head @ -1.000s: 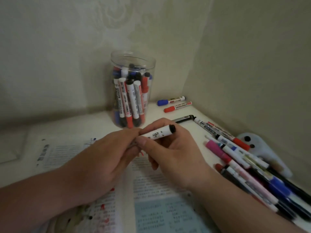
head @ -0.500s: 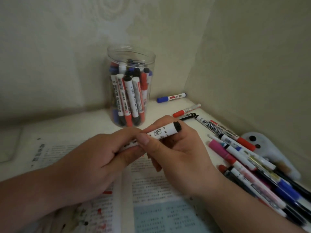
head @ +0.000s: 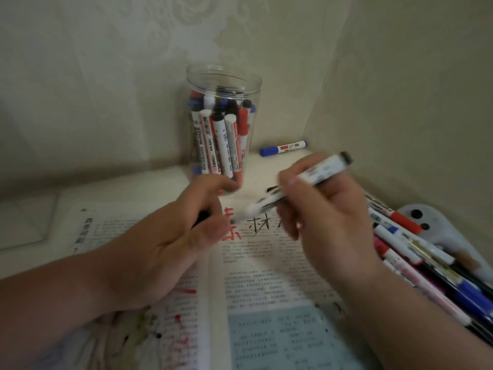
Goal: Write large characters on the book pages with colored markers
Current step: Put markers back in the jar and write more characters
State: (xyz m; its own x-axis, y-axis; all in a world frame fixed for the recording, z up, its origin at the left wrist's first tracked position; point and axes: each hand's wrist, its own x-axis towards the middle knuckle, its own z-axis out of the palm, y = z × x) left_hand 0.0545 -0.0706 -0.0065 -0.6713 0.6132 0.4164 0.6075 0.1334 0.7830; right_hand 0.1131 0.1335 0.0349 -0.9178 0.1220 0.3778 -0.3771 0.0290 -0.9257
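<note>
2 hands, 1 open book, 1 jar.

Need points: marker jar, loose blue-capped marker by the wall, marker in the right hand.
marker jar (head: pixel 224 81), head view, clear upper wall.
blue-capped marker (head: pixel 284 148), head view, mid barrel.
held marker (head: pixel 324 170), head view, upper barrel near its black end.

The left forearm at eight o'clock and the right forearm at five o'clock are bare, as are the left hand and right hand, both slightly blurred.
</note>
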